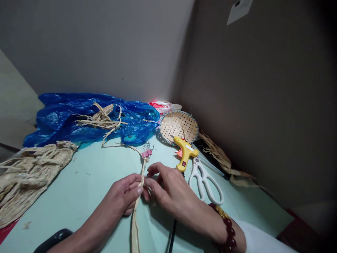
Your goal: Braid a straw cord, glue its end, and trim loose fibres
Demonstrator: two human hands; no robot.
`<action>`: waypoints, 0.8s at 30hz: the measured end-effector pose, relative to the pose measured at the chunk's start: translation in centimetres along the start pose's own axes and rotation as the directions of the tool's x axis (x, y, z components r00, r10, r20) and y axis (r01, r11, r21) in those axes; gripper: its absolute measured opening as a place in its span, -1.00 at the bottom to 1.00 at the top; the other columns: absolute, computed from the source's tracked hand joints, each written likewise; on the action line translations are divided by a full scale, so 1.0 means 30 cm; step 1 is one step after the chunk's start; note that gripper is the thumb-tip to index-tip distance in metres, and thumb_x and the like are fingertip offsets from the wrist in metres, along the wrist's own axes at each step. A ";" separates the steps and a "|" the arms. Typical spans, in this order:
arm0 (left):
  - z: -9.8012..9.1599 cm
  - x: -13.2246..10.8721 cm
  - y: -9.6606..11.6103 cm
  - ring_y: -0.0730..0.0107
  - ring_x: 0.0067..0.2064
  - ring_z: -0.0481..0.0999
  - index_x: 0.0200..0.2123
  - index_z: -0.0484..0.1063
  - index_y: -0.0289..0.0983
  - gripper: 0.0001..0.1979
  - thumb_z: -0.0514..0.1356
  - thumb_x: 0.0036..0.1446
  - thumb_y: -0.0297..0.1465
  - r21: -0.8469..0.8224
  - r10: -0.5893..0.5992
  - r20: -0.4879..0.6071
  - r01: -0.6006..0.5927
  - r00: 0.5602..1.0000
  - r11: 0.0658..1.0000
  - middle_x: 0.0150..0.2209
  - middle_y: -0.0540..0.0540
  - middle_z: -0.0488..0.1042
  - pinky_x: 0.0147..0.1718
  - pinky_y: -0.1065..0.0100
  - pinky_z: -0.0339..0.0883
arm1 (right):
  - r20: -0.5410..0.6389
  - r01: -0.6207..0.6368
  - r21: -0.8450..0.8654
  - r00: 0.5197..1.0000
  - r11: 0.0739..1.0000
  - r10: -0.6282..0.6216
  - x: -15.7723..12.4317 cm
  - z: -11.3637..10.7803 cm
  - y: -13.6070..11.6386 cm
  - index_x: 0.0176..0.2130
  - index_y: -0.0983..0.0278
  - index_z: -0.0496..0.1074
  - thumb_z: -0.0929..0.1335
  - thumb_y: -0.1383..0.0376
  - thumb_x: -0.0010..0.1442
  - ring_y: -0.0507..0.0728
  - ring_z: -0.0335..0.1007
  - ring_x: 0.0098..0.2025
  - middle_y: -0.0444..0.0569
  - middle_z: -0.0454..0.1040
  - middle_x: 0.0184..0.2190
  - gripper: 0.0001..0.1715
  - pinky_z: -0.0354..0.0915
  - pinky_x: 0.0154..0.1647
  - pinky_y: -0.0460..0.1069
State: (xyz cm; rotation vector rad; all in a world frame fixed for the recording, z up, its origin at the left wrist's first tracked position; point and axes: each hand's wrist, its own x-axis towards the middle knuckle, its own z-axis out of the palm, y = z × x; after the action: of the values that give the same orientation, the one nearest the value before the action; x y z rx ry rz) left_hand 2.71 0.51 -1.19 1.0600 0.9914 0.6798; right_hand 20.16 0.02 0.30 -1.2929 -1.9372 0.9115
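A thin straw-coloured braid [143,171] of dried plant fibre runs toward me from a pink binder clip [146,153] that pinches its far end. My left hand [127,195] grips the braid between thumb and fingers, just below the plaited part. From the right, my right hand [168,186] meets the same spot, its thumb tip against the braid and its index finger arched above. The lower fingers of this hand are partly hidden. Loose flat fibre strands [135,228] trail from my hands toward the near table edge.
A yellow glue gun [186,153] and white-handled scissors [200,181] lie right of my hands. Behind stand a woven basket [168,128] and a blue plastic bag [60,119] with fibre bundles [102,117] on it. A woven straw piece [39,172] lies left; more fibre [218,154] lies right.
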 end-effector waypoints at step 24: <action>0.000 -0.022 0.012 0.50 -0.55 0.07 -0.17 0.18 -0.18 -0.81 0.10 0.20 -0.25 0.335 0.033 -0.050 -0.014 0.998 0.942 -0.47 0.05 0.46 -0.57 0.42 -0.11 | 0.166 -0.161 0.332 0.980 0.929 0.111 0.034 0.049 0.065 -0.39 0.32 0.43 0.31 0.24 0.23 -0.02 0.21 -0.52 -0.14 0.44 -0.56 -0.78 0.13 -0.47 -0.13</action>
State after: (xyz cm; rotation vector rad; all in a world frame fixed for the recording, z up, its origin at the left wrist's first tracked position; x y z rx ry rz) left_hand 2.42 0.09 -0.63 1.3581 1.1709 0.5727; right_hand 19.64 1.25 -1.99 -1.1885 -1.7071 1.3812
